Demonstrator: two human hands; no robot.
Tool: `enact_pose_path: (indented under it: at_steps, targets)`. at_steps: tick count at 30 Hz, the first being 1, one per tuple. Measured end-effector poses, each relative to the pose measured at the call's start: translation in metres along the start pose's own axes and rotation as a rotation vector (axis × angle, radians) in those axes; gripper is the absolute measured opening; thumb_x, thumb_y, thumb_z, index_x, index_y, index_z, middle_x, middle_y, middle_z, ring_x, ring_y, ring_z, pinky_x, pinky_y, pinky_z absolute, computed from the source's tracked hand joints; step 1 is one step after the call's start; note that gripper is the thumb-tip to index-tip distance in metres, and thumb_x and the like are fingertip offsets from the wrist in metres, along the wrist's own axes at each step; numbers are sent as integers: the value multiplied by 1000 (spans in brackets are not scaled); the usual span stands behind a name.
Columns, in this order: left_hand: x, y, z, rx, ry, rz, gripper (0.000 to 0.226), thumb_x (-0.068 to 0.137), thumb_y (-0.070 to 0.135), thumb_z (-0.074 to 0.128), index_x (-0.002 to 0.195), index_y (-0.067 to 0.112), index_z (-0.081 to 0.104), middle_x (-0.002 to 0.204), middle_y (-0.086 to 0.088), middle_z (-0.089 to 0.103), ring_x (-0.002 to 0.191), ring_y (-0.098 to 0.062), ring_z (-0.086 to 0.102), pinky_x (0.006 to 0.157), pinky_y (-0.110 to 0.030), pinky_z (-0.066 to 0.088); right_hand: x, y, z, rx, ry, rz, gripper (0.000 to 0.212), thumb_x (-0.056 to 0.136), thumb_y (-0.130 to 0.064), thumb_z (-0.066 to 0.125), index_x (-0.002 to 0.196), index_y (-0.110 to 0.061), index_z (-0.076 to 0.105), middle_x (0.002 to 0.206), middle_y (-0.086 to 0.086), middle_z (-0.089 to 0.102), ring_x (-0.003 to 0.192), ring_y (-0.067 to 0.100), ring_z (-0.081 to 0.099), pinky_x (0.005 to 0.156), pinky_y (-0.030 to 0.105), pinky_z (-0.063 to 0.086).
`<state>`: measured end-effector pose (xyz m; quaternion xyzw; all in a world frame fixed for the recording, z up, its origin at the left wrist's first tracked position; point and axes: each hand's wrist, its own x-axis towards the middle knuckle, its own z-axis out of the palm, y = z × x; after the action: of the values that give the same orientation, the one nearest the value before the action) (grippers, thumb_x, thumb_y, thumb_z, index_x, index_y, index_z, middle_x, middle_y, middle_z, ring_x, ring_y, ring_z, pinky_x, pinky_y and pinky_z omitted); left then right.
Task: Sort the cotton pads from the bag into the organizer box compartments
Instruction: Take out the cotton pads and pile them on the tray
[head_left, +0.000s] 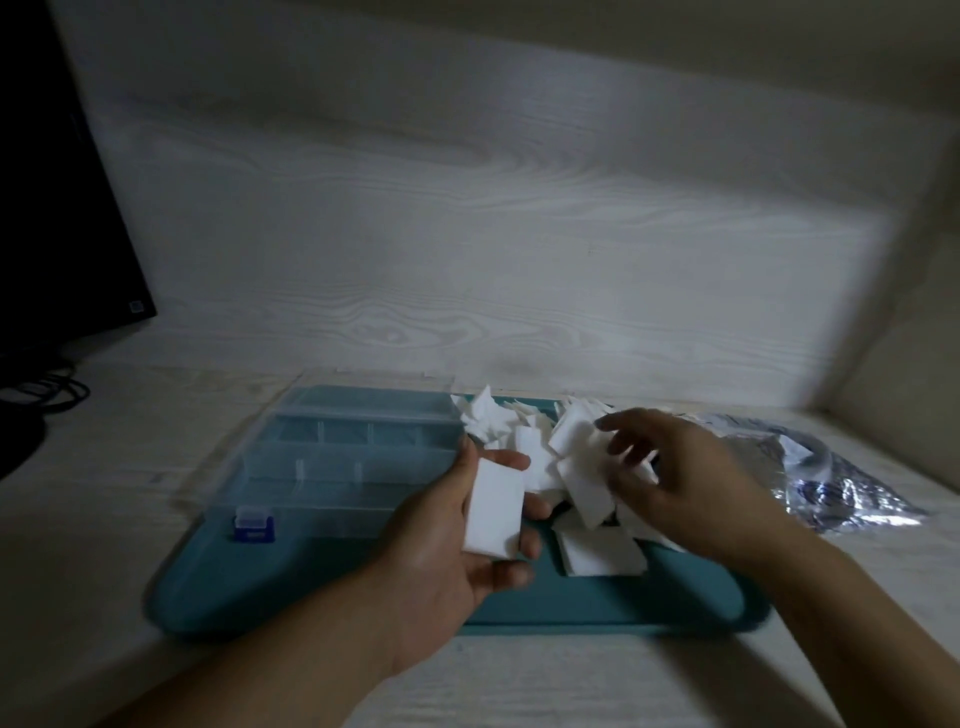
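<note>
Left hand (457, 525) gripping upright pad stack (493, 506)

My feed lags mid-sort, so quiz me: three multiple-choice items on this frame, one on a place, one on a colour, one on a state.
1. Where does the organizer box sit?
A. left part of the tray
B. on the bag
C. off the tray, on the table

2. What colour is the tray?
A. red
B. teal
C. yellow

3. What is the left hand doing?
A. hanging idle
B. gripping the bag
C. holding a stack of cotton pads

Answers:
1 A: the clear box rests on the tray's left part, beside the loose cotton pads.
2 B: its bare rim shows teal.
3 C: its fingers curl round the white stack; the right hand reaches into the pile, and the crumpled bag lies to the right.
</note>
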<state>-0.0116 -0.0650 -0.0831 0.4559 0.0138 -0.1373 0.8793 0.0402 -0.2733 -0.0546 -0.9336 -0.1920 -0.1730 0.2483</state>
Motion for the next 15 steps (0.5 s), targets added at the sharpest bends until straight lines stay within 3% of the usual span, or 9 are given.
enact_pose_path:
  at_steps: [2,4,7,9,12,14,15]
  targets:
    - [0,-1,0,6,23,5,42,99,46,41,103,11,63,74,-16,65,46,-19,50,37,-19,33,-3,-2,8,-64,-126,-60,52,85,-30,69,134,-33,51,116,-12,56,96,4,55,82,21,47]
    - [0,-1,1,25,39,13,41,99,46,41,101,11,63,73,-16,65,46,-19,49,35,-19,31,-5,-5,16,-143,-162,-109,58,87,-33,67,140,-36,44,121,-12,48,99,7,49,83,19,40]
    - [0,-1,1,42,53,17,42,100,46,40,101,11,63,74,-16,64,47,-20,49,36,-20,32,-4,-8,21,-168,-119,-102,44,89,-26,67,131,-33,56,112,-12,50,99,12,55,78,15,35]
    - [0,-1,1,46,52,15,44,100,46,40,105,10,64,75,-17,64,48,-20,49,38,-21,34,-2,-9,17,-120,-61,-106,32,88,-17,68,118,-28,67,105,-11,59,95,6,60,73,8,35]
    - [0,-2,1,41,43,25,46,99,45,40,111,8,64,75,-17,65,49,-20,51,41,-23,37,0,-13,3,190,41,-42,25,84,-7,74,97,-28,73,85,-12,69,71,-9,59,68,7,43]
    - [0,-2,2,34,16,37,47,94,45,43,114,7,63,77,-17,65,52,-22,53,45,-26,39,1,-21,-8,585,66,19,23,75,-7,79,89,-24,75,80,8,71,65,5,59,62,24,52]
    - [0,-2,2,38,-11,35,50,89,45,46,116,7,63,79,-18,66,54,-23,54,47,-28,41,0,-27,-11,753,57,43,21,69,-8,80,87,-19,75,78,14,70,63,13,58,56,27,50]
